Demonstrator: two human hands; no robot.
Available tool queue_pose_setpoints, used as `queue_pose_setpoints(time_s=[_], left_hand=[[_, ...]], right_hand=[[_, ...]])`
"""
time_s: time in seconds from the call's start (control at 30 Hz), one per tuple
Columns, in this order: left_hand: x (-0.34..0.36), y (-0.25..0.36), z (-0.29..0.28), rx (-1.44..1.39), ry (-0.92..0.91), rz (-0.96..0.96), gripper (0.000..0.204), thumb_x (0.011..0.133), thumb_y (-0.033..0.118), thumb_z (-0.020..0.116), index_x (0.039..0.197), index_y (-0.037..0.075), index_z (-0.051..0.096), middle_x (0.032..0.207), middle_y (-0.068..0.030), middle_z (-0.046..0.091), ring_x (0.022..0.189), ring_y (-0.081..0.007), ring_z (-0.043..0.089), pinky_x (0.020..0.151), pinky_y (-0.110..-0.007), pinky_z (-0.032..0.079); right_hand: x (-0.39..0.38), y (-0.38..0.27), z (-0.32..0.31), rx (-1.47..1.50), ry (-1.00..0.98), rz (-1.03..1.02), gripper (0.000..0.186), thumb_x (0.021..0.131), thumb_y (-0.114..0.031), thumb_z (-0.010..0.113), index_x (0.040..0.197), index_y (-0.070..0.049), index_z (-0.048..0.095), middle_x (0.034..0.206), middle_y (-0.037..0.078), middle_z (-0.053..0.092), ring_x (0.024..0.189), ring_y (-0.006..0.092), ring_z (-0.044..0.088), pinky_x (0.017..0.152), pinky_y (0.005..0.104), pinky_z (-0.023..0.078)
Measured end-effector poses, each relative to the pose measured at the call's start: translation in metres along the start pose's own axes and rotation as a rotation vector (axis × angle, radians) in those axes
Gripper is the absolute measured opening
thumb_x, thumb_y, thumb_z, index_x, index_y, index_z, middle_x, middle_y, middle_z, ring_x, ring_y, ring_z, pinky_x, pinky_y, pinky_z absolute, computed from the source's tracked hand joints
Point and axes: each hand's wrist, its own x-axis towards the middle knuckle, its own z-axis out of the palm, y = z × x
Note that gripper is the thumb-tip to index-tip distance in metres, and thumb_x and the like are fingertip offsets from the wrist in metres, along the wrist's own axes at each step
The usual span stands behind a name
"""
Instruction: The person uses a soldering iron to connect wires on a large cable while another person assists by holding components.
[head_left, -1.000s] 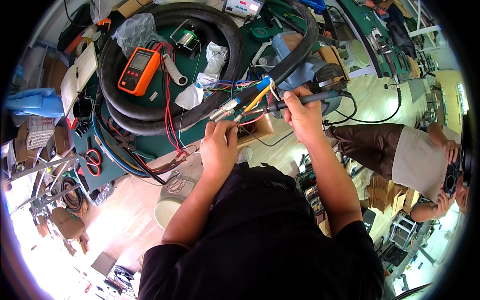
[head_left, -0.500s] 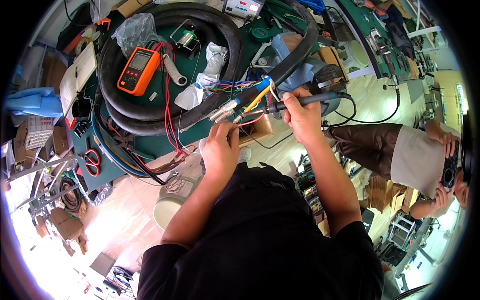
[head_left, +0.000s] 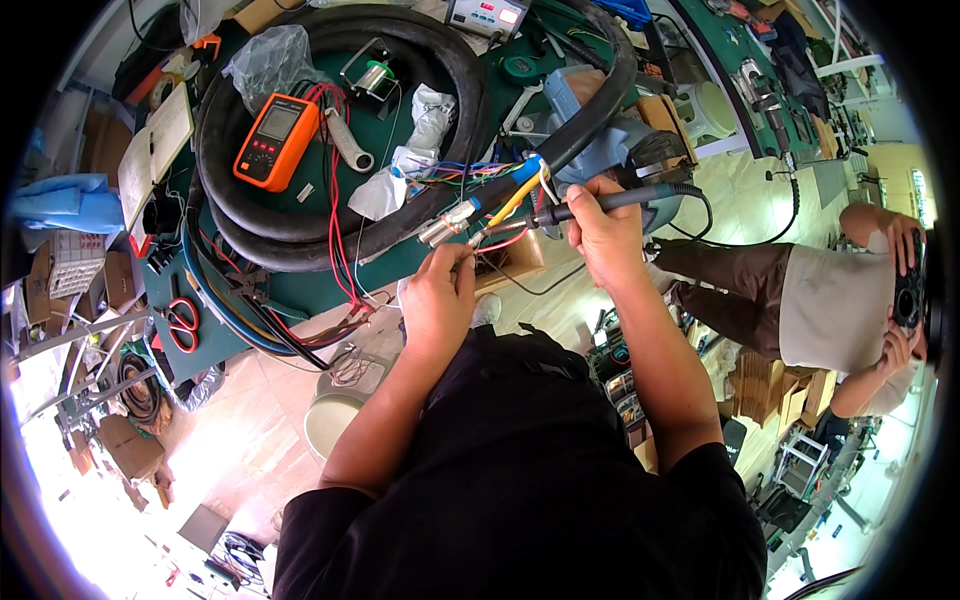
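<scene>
My right hand (head_left: 608, 238) grips a soldering iron (head_left: 625, 200) like a pen, its tip pointing left. The tip meets the end of a wire beside a silvery metal connector (head_left: 450, 222) at the table's front edge. With fingertips pinched close to that tip, my left hand (head_left: 438, 300) holds what looks like thin solder wire; the fingers mostly hide it. Several coloured wires (head_left: 465, 172) and a yellow sleeved wire (head_left: 517, 200) come out of a thick black cable (head_left: 590, 128), wrapped with blue tape at its end.
On the green table (head_left: 300, 295) lie an orange meter (head_left: 277, 140) with red leads, a solder spool (head_left: 376, 78), a white packet (head_left: 430, 118) and red-handled scissors (head_left: 183, 325). A soldering station (head_left: 487, 15) stands at the back. Another person (head_left: 835, 300) at the right holds a camera.
Both my hands and the soldering iron stay almost where they were. At the right, the other person's arms and camera have shifted slightly.
</scene>
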Motion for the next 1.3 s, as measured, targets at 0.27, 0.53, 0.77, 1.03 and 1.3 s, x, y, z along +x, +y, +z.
queue_pose_setpoints(time_s=[0.27,0.53,0.77,1.03,1.3], left_hand=[[0.0011,-0.0062,0.0037,-0.018,0.05,0.071,0.007,0.084,0.011,0.063,0.089,0.007,0.061,0.077,-0.0131,0.064,0.062,-0.03,0.063,0.056,-0.038,0.048],[0.0027,-0.0055,0.0035,-0.052,0.048,0.066,0.006,0.082,0.009,0.063,0.087,0.006,0.061,0.074,-0.0141,0.063,0.061,-0.0304,0.061,0.055,-0.038,0.046],[0.0035,-0.0043,0.0023,-0.052,0.043,0.051,0.007,0.081,0.009,0.065,0.086,0.006,0.061,0.071,-0.0136,0.062,0.059,-0.0288,0.06,0.054,-0.037,0.046],[0.0039,-0.004,0.0023,-0.06,0.047,0.054,0.007,0.081,0.009,0.066,0.084,0.005,0.062,0.07,-0.0126,0.061,0.055,-0.0271,0.059,0.052,-0.035,0.045],[0.0047,0.0032,-0.0032,-0.03,-0.038,-0.033,0.01,0.083,0.008,0.065,0.091,0.0,0.063,0.076,-0.0115,0.065,0.061,-0.0163,0.062,0.059,-0.028,0.047]], right_hand=[[-0.0001,-0.0004,0.0014,0.031,0.009,0.005,0.022,0.089,-0.016,0.062,0.072,-0.006,0.052,0.052,0.0,0.048,0.041,0.006,0.045,0.038,0.0204,0.031],[0.0007,0.002,0.0014,0.039,0.01,-0.009,0.022,0.088,-0.016,0.062,0.072,-0.007,0.051,0.051,-0.001,0.047,0.041,0.0061,0.044,0.036,0.0199,0.029],[0.0002,0.0012,0.0022,0.04,0.016,-0.013,0.022,0.088,-0.016,0.062,0.071,-0.007,0.051,0.051,0.0,0.047,0.04,0.0063,0.044,0.036,0.0203,0.029],[0.001,0.0041,0.0024,0.058,0.024,-0.023,0.022,0.088,-0.015,0.062,0.071,-0.007,0.051,0.051,-0.001,0.046,0.04,0.0063,0.044,0.035,0.0203,0.028],[-0.0015,0.0048,0.0006,0.035,0.036,-0.03,0.022,0.088,-0.015,0.061,0.071,-0.007,0.05,0.052,-0.002,0.045,0.04,0.0067,0.045,0.035,0.0203,0.029]])
